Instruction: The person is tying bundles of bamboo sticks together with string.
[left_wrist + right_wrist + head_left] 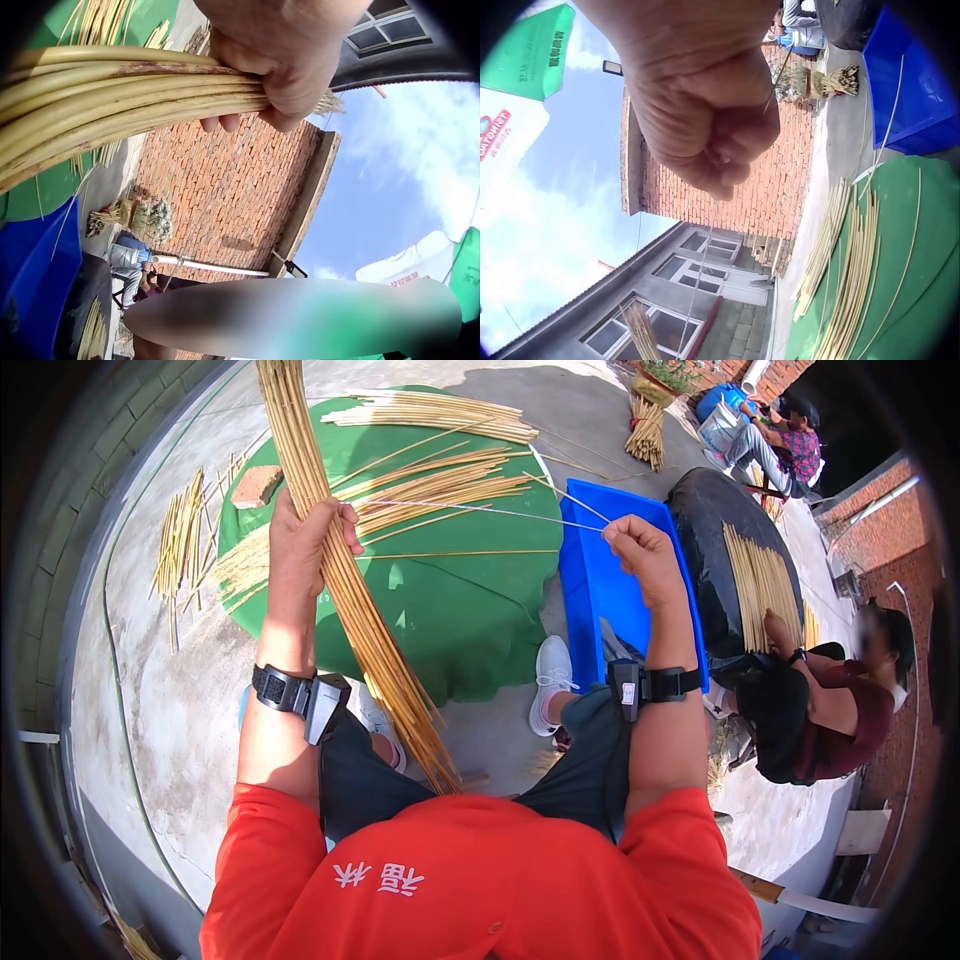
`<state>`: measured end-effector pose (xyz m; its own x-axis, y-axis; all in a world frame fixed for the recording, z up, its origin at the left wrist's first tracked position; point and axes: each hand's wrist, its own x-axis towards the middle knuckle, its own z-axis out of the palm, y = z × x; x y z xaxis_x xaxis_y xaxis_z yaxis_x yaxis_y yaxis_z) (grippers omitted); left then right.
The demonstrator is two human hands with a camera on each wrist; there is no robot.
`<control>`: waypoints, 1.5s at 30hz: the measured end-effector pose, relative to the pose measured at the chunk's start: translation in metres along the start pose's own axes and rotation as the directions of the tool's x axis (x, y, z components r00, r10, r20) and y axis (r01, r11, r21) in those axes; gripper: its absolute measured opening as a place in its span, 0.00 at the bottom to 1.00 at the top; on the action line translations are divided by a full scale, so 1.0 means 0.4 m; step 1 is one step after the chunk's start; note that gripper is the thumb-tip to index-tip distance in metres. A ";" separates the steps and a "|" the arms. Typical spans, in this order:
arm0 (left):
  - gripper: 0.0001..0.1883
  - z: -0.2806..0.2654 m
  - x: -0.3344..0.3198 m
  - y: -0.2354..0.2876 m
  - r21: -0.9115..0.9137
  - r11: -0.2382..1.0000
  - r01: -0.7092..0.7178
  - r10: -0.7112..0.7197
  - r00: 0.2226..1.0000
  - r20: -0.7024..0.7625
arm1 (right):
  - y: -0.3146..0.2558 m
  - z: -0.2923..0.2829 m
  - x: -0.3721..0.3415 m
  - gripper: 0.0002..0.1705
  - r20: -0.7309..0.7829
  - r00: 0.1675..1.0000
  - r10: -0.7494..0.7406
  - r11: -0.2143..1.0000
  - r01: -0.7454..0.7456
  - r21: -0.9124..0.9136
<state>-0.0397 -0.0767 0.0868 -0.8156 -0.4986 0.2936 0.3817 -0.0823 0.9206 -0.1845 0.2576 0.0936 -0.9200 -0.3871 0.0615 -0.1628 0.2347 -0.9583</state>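
My left hand (pixel 300 545) grips a long bundle of thin yellow-brown stalks (pixel 365 620), tilted across the front of the green-covered table. In the left wrist view the bundle (pixel 135 101) runs into the fist, with bushy tips (pixel 330 103) beyond it. A thin pale string (pixel 480 509) stretches straight from the bundle to my right hand (pixel 648 560), whose thumb and curled fingers pinch it. The right wrist view shows the string (pixel 699 277) leaving the fingertips, and a thin dark piece (pixel 780 75) sticking out at the fist's other side.
Loose stalks (pixel 430 490) and a brick (pixel 257 487) lie on the green cloth (pixel 450 620). Right of it stands a blue bin (pixel 590 585). Beyond, stalks (pixel 760 585) rest on a black-covered surface (pixel 700 510) beside a seated person (pixel 840 700). Another person (pixel 790 450) sits farther back.
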 end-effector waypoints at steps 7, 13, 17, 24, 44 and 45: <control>0.25 -0.030 0.010 0.008 -0.002 0.999 0.033 -0.033 0.997 -0.071 | 0.036 -0.087 -0.006 0.05 -0.079 0.997 -0.012 1.000 0.014 0.017; 0.26 -0.030 0.013 0.007 0.011 0.999 0.047 -0.046 0.996 -0.082 | 0.051 -0.120 -0.002 0.05 -0.187 0.980 -0.073 0.997 0.078 0.016; 0.11 -0.026 0.018 -0.008 -0.026 0.999 0.035 -0.037 0.998 -0.045 | 0.052 -0.123 0.005 0.05 -0.362 0.927 -0.093 0.973 0.161 0.162; 0.12 0.009 0.006 -0.028 -0.096 0.993 0.063 -0.060 0.998 0.036 | 0.073 -0.165 0.019 0.06 -0.494 0.869 0.002 0.758 0.321 0.568; 0.22 0.180 -0.019 -0.010 -0.244 0.957 0.159 -0.054 0.920 0.389 | -0.105 0.254 -0.041 0.04 0.022 0.936 -0.351 0.896 0.329 0.299; 0.23 0.186 -0.016 -0.009 -0.247 0.957 0.156 -0.043 0.912 0.409 | -0.117 0.272 -0.042 0.04 0.016 0.936 -0.352 0.895 0.331 0.299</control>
<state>-0.0683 -0.0091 0.1008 -0.9376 -0.0986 0.3334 0.3456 -0.3692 0.8627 -0.1226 0.1561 0.1070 -0.7983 -0.4589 0.3901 -0.3439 -0.1843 -0.9207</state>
